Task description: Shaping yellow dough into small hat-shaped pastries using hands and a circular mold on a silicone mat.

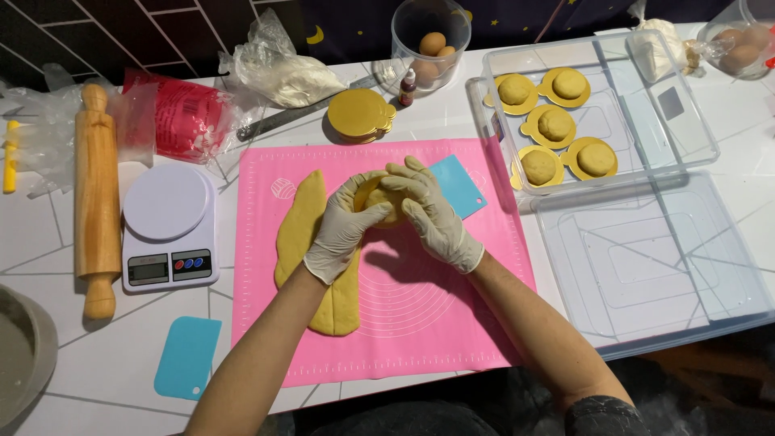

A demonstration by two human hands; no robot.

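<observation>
Both my hands wear pale gloves and cup a ball of yellow dough (379, 203) above the pink silicone mat (452, 323). My left hand (343, 228) wraps it from the left, while my right hand (432, 214) covers it from the top and right. Most of the ball is hidden by my fingers. A long slab of the same yellow dough (303, 234) lies on the mat under my left wrist. A blue scraper (462, 186) rests on the mat just right of my hands.
A clear tray (694, 137) at the right holds several dough balls on gold discs (539, 168); its lid (654, 274) lies below. A kitchen scale (168, 226), rolling pin (97, 202), second blue scraper (187, 357), stacked gold discs (359, 115) and a tub of eggs (429, 40) surround the mat.
</observation>
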